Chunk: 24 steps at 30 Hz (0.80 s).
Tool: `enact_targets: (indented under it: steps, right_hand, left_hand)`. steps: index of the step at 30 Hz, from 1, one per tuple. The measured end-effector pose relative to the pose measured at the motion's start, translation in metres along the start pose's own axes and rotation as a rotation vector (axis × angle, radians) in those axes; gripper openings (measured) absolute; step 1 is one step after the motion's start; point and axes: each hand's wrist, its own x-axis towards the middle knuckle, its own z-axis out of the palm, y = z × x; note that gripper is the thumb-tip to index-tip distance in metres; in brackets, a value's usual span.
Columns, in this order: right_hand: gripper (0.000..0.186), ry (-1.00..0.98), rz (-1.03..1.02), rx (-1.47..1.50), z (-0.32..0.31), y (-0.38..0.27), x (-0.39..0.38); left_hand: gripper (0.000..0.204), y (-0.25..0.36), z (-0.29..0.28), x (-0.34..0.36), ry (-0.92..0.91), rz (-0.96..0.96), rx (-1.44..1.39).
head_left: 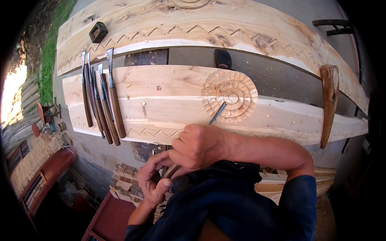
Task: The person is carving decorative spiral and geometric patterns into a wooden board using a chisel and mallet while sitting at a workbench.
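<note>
A long pale wooden board [169, 108] lies in front of me, with a round carved rosette [210, 94] of scalloped rings towards its right. My right hand [197, 145] is wrapped round a carving chisel. The narrow metal blade [217, 113] of the chisel points away from me, its tip at the rosette's small central circle. My left hand [156, 176] has its fingers curled round the wooden handle [172, 170] near its rear end, close to my body. My right hand hides the chisel's middle part. A zigzag line is cut along the board's near edge.
Several wooden-handled chisels [112, 96] lie side by side on the board's left. A wooden mallet-like tool [329, 104] lies at the right. Beyond is another zigzag-carved board [161, 32] bearing a black hollow block [98, 32]. Small wood blocks [126, 180] are stacked near me.
</note>
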Motion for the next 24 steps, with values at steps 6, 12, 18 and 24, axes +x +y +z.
enact_targets:
  steps: [6, 12, 18, 24]
  right_hand:
    - [0.054, -0.019, -0.104, -0.231, -0.003, -0.010, 0.003]
    - [0.055, 0.003, -0.036, -0.114, 0.007, -0.001, 0.011]
    - [0.053, -0.006, 0.044, -0.064, 0.004, 0.006, 0.010]
    - [0.045, -0.003, 0.153, -0.070, 0.014, 0.015, 0.015]
  left_hand:
    - [0.087, -0.010, -0.011, -0.002, -0.032, 0.111, 0.090]
    - [0.084, 0.002, -0.012, 0.004, 0.061, 0.113, 0.030]
    - [0.083, 0.010, -0.021, 0.024, 0.037, 0.114, 0.085]
    - [0.075, 0.006, -0.043, 0.059, 0.083, 0.241, 0.105]
